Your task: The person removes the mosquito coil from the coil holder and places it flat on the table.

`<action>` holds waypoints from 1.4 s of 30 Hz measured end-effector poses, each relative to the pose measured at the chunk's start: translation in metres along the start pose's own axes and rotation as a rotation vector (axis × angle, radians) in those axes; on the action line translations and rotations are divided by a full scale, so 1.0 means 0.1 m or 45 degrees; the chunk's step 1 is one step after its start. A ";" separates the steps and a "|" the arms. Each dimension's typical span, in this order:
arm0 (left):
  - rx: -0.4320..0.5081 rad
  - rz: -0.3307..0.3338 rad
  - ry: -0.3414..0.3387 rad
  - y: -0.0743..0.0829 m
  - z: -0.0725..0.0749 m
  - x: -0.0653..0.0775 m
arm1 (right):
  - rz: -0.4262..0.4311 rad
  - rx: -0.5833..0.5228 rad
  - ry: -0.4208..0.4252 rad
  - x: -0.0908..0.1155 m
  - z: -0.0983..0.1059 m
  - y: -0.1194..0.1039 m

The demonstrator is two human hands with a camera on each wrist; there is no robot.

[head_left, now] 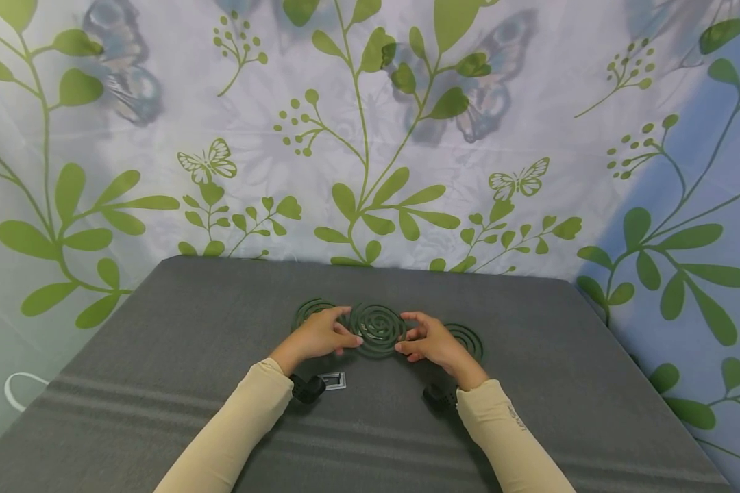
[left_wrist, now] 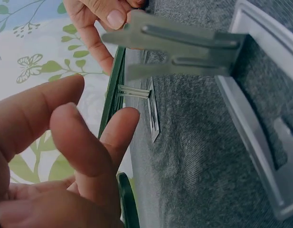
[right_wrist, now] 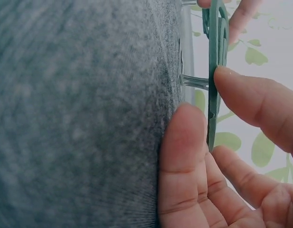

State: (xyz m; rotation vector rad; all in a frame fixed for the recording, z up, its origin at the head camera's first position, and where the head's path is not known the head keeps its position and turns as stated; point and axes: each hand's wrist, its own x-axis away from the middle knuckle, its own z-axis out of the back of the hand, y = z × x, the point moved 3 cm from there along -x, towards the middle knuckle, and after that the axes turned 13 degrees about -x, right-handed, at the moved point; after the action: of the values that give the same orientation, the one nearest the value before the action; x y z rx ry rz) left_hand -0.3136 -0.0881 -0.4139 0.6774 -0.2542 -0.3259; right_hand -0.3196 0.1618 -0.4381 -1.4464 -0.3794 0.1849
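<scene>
A green mosquito coil (head_left: 379,331) lies level above the table on a metal coil stand (right_wrist: 196,81), whose prongs reach its underside. My right hand (head_left: 428,339) holds the coil's right edge, with the thumb (right_wrist: 250,92) against the rim and fingers curved around and below it. My left hand (head_left: 321,332) is at the coil's left side, fingers loosely bent and parted, gripping nothing; whether a fingertip touches the rim I cannot tell. Behind the left hand is a second coil (head_left: 311,306), partly hidden. A third coil (head_left: 471,339) shows beyond the right hand.
A loose metal coil stand (head_left: 335,381) with a raised prong sits in front of the left hand on the grey cloth-covered table (head_left: 370,438). Leaf-patterned curtains (head_left: 253,137) hang behind and at both sides. A white loop (head_left: 12,394) is by the left edge.
</scene>
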 end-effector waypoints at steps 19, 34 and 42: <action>0.038 0.033 0.015 0.01 0.01 0.01 | 0.012 -0.036 0.021 -0.01 0.01 0.00; 0.096 0.002 0.023 0.02 0.03 0.01 | 0.039 -0.053 0.037 0.01 0.01 -0.04; 0.191 -0.040 0.056 0.04 0.05 0.01 | 0.074 -0.036 0.039 0.06 0.06 -0.13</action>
State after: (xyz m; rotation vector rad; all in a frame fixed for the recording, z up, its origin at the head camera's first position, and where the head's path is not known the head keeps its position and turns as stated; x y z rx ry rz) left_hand -0.3139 -0.0885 -0.4071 0.8362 -0.2275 -0.3233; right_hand -0.3177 0.1681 -0.4242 -1.4878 -0.3160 0.2044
